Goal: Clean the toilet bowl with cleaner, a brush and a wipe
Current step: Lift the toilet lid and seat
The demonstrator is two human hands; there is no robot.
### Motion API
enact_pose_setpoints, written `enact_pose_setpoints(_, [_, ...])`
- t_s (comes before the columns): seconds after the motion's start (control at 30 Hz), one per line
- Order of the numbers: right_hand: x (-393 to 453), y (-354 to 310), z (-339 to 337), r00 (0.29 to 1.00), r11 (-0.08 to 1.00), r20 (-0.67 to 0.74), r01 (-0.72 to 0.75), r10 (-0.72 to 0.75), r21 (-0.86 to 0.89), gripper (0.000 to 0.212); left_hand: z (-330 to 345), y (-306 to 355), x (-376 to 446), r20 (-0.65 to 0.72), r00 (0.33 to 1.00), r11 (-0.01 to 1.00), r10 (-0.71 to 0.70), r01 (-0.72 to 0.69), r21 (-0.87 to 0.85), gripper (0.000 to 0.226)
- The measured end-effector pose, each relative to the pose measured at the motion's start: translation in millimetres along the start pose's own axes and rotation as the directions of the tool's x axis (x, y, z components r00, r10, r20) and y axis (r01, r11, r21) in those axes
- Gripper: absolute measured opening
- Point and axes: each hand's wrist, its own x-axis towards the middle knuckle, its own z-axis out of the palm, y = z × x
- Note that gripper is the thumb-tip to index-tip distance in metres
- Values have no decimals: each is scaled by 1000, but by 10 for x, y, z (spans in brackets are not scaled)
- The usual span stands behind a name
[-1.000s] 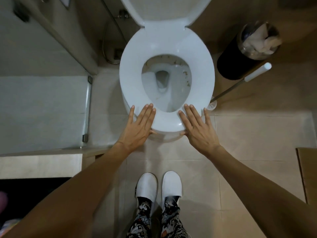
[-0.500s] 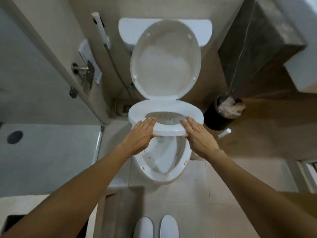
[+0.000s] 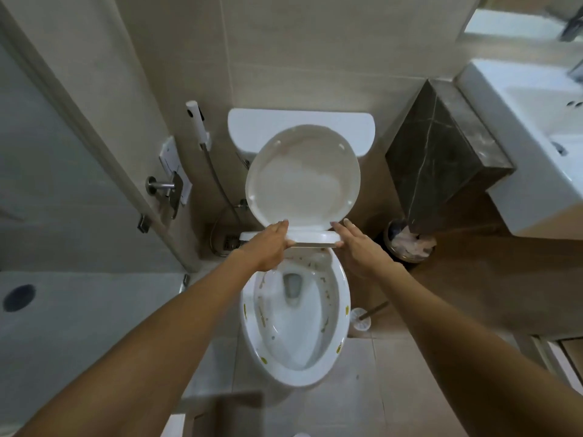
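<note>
The white toilet bowl [image 3: 342, 310] stands in the middle of the view, its inside speckled with brown and yellow dirt. The lid [image 3: 303, 175] leans upright against the tank [image 3: 299, 121]. The seat ring [image 3: 312, 237] is lifted almost level with the lid's lower edge. My left hand [image 3: 268, 247] grips the seat's left front edge and my right hand [image 3: 359, 250] holds its right front edge. A toilet brush in a white holder [image 3: 361, 318] stands on the floor right of the bowl. No cleaner bottle or wipe is in view.
A black bin [image 3: 410, 244] with crumpled paper sits right of the toilet under a dark stone counter [image 3: 441, 152]. A white basin [image 3: 530, 137] is at far right. A bidet sprayer [image 3: 197, 121] hangs on the left wall beside a glass shower partition [image 3: 63, 184].
Both hands have raised the seat from flat on the bowl to well up toward the lid, uncovering the dirty rim. The view has pulled back and up.
</note>
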Motion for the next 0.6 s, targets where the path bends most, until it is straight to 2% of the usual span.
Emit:
enact_pose_setpoints(0.27, [614, -71, -479, 989, 1000, -149, 17, -20, -26, 59, -444, -14, 567, -212, 975, 995, -64, 80, 65, 56])
enact_pose_setpoints(0.43, [1067, -55, -704, 983, 1000, -183, 20, -21, -9, 60, -667, -56, 941, -343, 937, 992, -69, 101, 77, 56])
enact_pose_setpoints(0.6, [1542, 3, -890, 982, 1000, -188, 10, -6, 17, 60, -919, -50, 1293, -357, 929, 994, -101, 108, -1, 63])
